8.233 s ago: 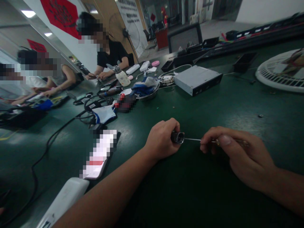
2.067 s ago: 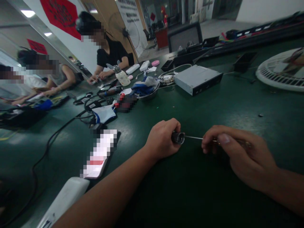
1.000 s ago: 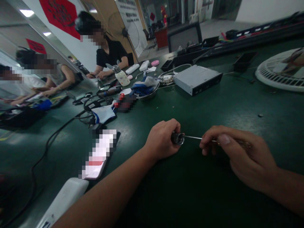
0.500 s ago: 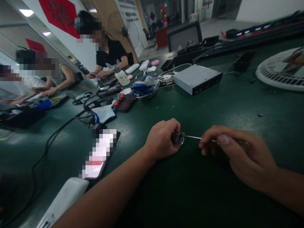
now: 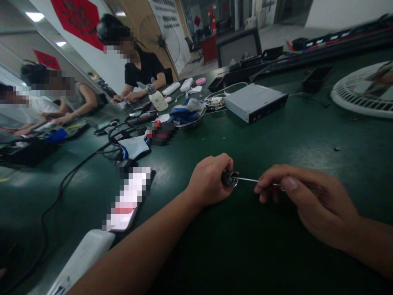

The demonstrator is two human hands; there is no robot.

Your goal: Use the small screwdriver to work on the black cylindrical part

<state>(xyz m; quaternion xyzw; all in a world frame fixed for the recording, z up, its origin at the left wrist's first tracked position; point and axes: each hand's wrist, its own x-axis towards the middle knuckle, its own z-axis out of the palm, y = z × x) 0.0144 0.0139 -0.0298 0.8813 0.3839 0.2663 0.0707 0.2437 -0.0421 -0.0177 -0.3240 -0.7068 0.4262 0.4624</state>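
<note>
Gripping firmly should help: left hand (image 5: 209, 180) curled round the tube (image 5: 226, 178), right hand (image 5: 316, 205) pinching the tool (image 5: 247, 179), best aimed straight.

I look out from one head-worn camera, set above the near side of the table (image 5: 260, 139) and facing forward and down. The left hand (image 5: 208, 180) and right hand (image 5: 322, 205) show close, just below mid-frame; people (image 5: 145, 67) sit farther off at upper left, where the wall (image 5: 107, 71) leans aslant.
</note>
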